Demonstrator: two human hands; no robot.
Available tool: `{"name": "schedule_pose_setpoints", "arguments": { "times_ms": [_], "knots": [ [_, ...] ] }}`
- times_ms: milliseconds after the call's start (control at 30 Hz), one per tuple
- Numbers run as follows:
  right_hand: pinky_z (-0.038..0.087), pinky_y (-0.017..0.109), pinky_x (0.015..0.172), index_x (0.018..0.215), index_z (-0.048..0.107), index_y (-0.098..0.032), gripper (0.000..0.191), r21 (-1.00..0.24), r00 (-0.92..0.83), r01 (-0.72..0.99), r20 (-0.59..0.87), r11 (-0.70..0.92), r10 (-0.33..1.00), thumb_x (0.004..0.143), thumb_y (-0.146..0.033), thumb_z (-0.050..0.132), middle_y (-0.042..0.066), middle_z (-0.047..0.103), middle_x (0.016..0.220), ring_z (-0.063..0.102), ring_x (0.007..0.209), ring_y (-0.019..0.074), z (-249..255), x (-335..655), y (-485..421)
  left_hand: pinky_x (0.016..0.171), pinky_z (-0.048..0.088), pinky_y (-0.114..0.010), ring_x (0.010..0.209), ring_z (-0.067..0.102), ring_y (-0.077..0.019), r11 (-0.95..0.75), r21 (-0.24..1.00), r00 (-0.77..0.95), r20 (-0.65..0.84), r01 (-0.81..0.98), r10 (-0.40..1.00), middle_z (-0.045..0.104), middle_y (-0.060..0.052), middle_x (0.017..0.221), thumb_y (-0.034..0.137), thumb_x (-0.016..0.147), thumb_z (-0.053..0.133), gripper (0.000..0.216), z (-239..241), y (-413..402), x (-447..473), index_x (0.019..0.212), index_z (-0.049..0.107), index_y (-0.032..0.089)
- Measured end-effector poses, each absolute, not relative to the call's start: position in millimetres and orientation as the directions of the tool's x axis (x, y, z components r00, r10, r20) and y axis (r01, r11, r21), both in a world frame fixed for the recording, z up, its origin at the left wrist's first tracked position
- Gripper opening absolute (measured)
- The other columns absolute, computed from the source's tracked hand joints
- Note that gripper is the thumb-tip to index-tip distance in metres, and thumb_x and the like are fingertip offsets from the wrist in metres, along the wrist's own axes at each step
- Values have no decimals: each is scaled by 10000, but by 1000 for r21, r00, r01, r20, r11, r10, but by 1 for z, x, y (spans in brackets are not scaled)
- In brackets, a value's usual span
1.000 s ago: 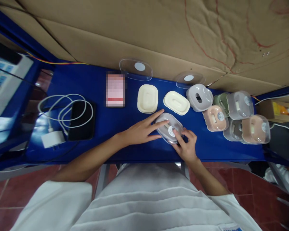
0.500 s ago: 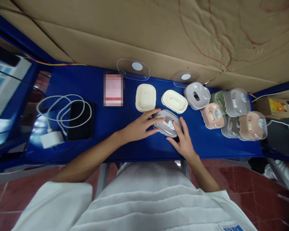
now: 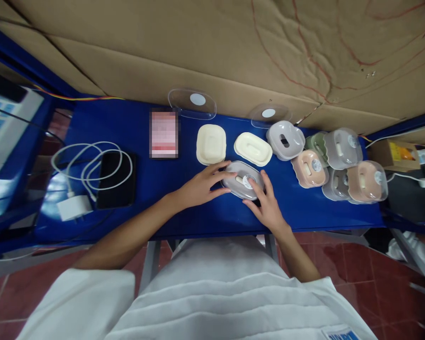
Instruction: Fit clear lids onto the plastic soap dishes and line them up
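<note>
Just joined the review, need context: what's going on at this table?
A person's left hand, fingers spread, is at the left end of a grey oval piece on a blue table; the right hand has a fingertip at its round sticker. Two cream pieces lie just beyond, the right one beside a grey container. Clear-covered containers are grouped farther right.

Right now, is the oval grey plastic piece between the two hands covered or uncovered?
Covered: a clear plastic lid with a round white label, touched by the right hand, lies over the grey piece.
</note>
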State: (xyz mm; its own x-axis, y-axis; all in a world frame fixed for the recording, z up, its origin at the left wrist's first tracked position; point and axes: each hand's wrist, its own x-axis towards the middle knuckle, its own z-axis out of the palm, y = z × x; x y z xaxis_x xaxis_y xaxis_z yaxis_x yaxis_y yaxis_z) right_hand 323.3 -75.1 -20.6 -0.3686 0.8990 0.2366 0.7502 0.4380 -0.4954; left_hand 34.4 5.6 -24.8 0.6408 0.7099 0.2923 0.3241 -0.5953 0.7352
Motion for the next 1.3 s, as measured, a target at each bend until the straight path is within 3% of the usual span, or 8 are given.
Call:
{"name": "schedule_pose_setpoints", "arguments": {
  "times_ms": [200,333,533,667,833,1000,1133,1300],
  "knots": [
    [455,557,1297,1701,380,-403,780,-479,-345,745,320,465,882,1013,-438,745,100,266,1800,384,1636,355,-21,324,-73,1301,436,-551,1599,450,-292,-623,711,672,289,327,682,483,-146,1682,376,1090,631,490,-20,6,34,1562,537,284],
    [517,551,1238,1663,457,-339,758,-380,-236,819,459,430,856,988,-479,772,155,425,1705,507,1553,360,-13,339,-81,1291,440,-552,1589,455,-307,-661,616,625,326,429,709,473,-179,1684,374,1097,608,519,-13,9,32,1585,489,244],
    [498,686,1174,1626,521,-186,936,-143,105,990,740,2,665,895,-713,777,271,529,1599,538,1495,470,12,438,-107,1186,477,-577,1445,582,-352,-640,375,522,374,671,766,624,-172,1528,296,1085,583,340,-8,13,30,1410,653,225],
    [514,606,1156,1591,586,-172,1030,-115,161,985,870,-127,467,787,-760,847,297,590,1519,594,1437,462,25,515,-117,1141,492,-558,1363,639,-345,-642,341,548,338,687,765,675,-162,1461,284,1080,578,309,-11,13,32,1359,691,218],
    [478,627,1196,1595,571,-201,961,-103,82,995,767,-4,637,827,-707,846,252,545,1582,550,1481,449,28,502,-106,1152,471,-573,1283,681,-336,-664,321,583,319,675,747,696,-150,1432,280,1081,565,270,-13,11,34,1272,744,211],
    [520,597,1194,1523,616,-249,713,-259,-22,947,544,192,839,917,-562,824,189,511,1611,559,1487,400,1,424,-106,1119,480,-550,1185,711,-315,-637,321,569,288,701,770,740,-128,1320,269,1082,564,287,-11,13,31,1309,735,225],
    [496,571,1232,1537,589,-271,640,-338,-27,922,429,188,903,969,-501,774,175,462,1659,511,1539,365,-21,410,-117,1112,477,-558,1162,704,-336,-588,296,522,274,753,807,733,-155,1280,305,1079,588,359,-11,15,29,1405,687,194],
    [364,712,1265,1583,538,-235,667,-198,6,974,500,107,866,993,-483,726,216,314,1754,278,1655,454,-10,410,-111,1032,502,-560,1127,691,-376,-502,280,446,242,818,862,713,-193,1245,355,1076,588,425,-15,13,29,1448,658,162]
  ]
}}
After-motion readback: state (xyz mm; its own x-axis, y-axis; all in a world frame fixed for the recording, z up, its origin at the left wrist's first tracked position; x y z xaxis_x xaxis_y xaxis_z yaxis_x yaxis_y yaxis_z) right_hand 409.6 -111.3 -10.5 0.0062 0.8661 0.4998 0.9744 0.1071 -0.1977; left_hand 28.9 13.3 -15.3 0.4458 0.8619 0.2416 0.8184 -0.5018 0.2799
